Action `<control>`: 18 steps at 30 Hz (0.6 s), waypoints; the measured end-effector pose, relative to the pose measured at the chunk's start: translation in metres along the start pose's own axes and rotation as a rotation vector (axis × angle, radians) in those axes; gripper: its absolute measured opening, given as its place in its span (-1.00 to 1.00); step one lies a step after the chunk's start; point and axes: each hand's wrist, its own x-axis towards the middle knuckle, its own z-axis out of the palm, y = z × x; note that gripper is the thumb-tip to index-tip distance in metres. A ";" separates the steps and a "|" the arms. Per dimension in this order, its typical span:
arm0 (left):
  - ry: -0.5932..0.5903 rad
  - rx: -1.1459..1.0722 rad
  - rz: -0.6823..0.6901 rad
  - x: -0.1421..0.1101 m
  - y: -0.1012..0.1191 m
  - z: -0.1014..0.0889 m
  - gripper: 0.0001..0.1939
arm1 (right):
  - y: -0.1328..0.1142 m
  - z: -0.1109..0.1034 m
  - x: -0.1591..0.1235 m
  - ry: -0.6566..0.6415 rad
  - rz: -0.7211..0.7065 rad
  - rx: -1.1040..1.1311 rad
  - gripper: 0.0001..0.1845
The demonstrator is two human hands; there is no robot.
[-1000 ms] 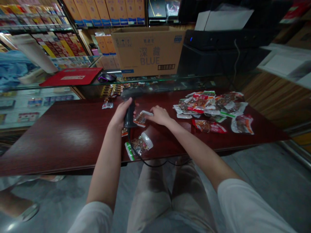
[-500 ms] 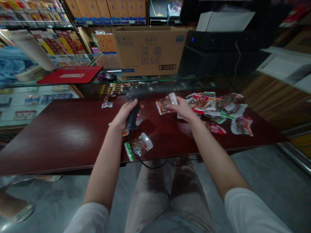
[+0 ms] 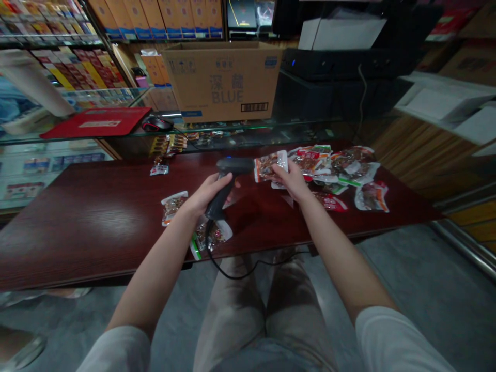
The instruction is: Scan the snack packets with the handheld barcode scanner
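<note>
My left hand (image 3: 215, 192) is wrapped round the grip of a black barcode scanner (image 3: 220, 199), whose head points right. In my right hand (image 3: 291, 180) is a clear snack packet (image 3: 267, 165) with brown contents, pinched at its right side. The scanner's head is right by the packet's left edge; I cannot tell whether they touch. Under my left wrist lie a packet with orange trim (image 3: 172, 204) and a green-edged packet (image 3: 211, 235), both partly hidden. Behind my right hand a pile of snack packets (image 3: 321, 164) is spread on the dark red table (image 3: 96, 217).
A cardboard box (image 3: 225, 82) stands on the glass counter beyond the table. Left of it are a computer mouse (image 3: 157, 124) and a red mat (image 3: 96, 123). Small sachets (image 3: 170, 146) lie at the table's back edge. The scanner's cable (image 3: 232, 277) hangs over the front edge.
The scanner has swung right and its head is now close to the packet. The orange-trimmed packet under my left arm shows more. The whole view has shifted slightly.
</note>
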 end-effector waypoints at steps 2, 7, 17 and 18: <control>0.008 -0.004 -0.017 0.000 -0.001 0.002 -0.40 | -0.001 0.003 -0.003 -0.017 0.009 -0.011 -0.46; 0.003 -0.008 -0.027 -0.001 -0.003 0.006 -0.37 | -0.003 0.004 -0.007 -0.006 0.014 -0.042 -0.45; -0.055 -0.014 0.016 0.001 -0.006 0.010 -0.44 | 0.000 0.007 -0.002 0.019 0.056 -0.115 -0.55; -0.054 -0.016 0.026 0.001 -0.006 0.011 -0.45 | 0.001 0.007 -0.002 0.014 0.047 -0.104 -0.55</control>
